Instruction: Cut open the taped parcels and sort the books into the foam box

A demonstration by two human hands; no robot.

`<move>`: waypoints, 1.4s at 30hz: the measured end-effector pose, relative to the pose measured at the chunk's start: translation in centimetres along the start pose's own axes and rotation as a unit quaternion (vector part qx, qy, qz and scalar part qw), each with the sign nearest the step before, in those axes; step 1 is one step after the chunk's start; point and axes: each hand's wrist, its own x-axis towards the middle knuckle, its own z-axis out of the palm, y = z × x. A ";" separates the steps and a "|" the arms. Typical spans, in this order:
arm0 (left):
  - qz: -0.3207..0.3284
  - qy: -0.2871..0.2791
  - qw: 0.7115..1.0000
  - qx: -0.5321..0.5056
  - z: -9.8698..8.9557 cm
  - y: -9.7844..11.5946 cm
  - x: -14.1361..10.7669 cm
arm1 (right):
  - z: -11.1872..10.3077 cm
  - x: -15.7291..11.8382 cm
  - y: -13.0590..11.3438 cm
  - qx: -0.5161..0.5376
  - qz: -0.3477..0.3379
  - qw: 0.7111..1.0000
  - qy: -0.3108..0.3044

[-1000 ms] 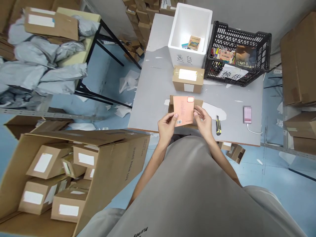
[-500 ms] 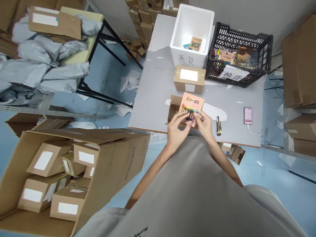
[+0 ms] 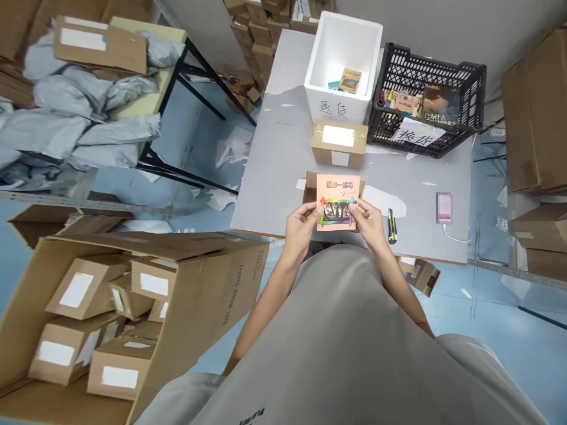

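Note:
A pink book (image 3: 338, 202) with a colourful picture on its cover is held flat before me, cover up. My left hand (image 3: 303, 229) pinches its left edge between thumb and fingers. On the opposite edge, my right hand (image 3: 367, 222) grips it the same way. Beneath the book stands an opened cardboard box (image 3: 310, 188), mostly hidden by it. A closed carton (image 3: 339, 144) with white labels sits just behind. To the right of my right hand lies a black and yellow box cutter (image 3: 392, 226).
On the table (image 3: 274, 159), a white foam box (image 3: 339, 109) and a black crate (image 3: 429, 133) hold books at the back. A phone (image 3: 444, 208) with a cable lies right. A large carton (image 3: 221, 283) of small boxes stands left; grey parcels (image 3: 119, 127) are piled on a shelf.
The book has turned from tilted to square and come slightly nearer. My left hand has shifted off its cover to the left edge, so the cover picture now shows fully.

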 end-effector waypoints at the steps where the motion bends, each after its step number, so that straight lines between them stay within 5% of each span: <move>1: 0.009 0.010 1.000 0.007 0.1 0.0 0.0 | 0.1 0.1 0.1 -0.008 -0.013 1.000 0.026; 5: 0.062 0.068 0.995 0.044 0.2 0.0 0.0 | 0.9 -0.5 0.1 -0.066 -0.080 0.988 0.110; 8: 0.105 0.091 0.988 0.069 0.6 -0.1 -0.6 | 2.3 -1.3 0.0 -0.064 -0.066 0.994 0.062; 11: 0.148 0.059 0.982 0.103 1.5 0.0 -1.9 | 3.8 -1.8 0.1 -0.048 -0.046 0.998 0.020; 16: 0.192 0.000 0.969 0.156 2.2 0.5 -2.9 | 3.6 -1.2 -0.2 -0.034 -0.052 0.997 0.048; 21: 0.144 0.091 0.975 0.141 0.0 1.2 -0.3 | 1.8 -0.8 -1.0 0.036 -0.022 0.999 0.025; 25: 0.026 0.008 0.997 0.070 -1.2 1.3 1.0 | 1.4 -0.9 -0.8 0.074 -0.004 0.997 0.028; 28: 0.012 -0.016 0.999 0.049 -0.8 1.3 0.5 | 1.3 -0.7 -0.2 0.080 -0.006 0.996 0.036; 33: 0.051 0.013 0.997 0.050 0.1 1.2 -0.2 | 1.1 -0.2 0.4 0.042 -0.030 0.997 0.050; 38: 0.145 0.084 0.982 0.084 0.3 1.3 0.2 | 1.4 -0.5 0.2 -0.032 -0.105 0.983 0.150; 42: 0.244 0.089 0.955 0.141 1.5 1.3 -0.8 | 2.8 -1.8 -0.1 -0.035 -0.095 0.992 0.069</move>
